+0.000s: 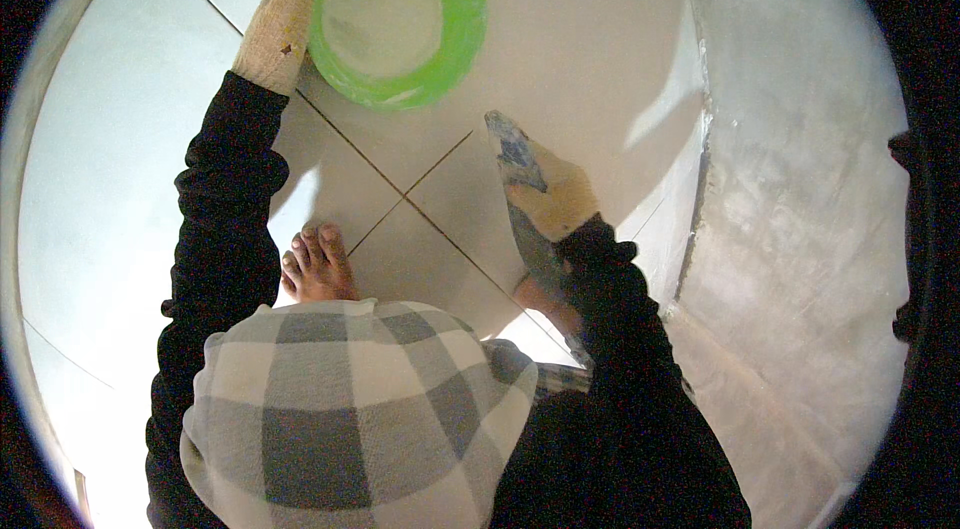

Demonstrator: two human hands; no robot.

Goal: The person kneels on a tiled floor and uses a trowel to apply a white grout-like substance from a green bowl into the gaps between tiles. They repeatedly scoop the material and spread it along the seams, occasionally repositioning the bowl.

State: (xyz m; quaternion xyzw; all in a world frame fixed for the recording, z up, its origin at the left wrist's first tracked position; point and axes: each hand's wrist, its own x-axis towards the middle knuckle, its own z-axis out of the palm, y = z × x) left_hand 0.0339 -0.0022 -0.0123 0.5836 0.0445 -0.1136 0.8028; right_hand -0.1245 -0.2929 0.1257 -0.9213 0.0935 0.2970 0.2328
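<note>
A round green basin (465, 14) stands on the tiled floor at the top, with a pale, whitish, smooth-looking mass (385, 14) inside and white smears on its wall. My left hand (280, 34), in a cream knitted glove with a small dark spot, reaches along the basin's left side. Its fingers look stretched out against the outer wall. Lower right of the basin, my right hand (560, 194), gloved too, is closed around a plastering trowel (518, 151). The trowel's long grey blade is seen nearly edge-on, running down beside my wrist; its grip is partly hidden.
Large pale floor tiles (340, 179) with dark joints lie beneath. A grey plastered wall (800, 149) rises on the right, its rough lower edge meeting the floor. My bare foot (318, 264) and checked clothing (315, 409) fill the lower middle.
</note>
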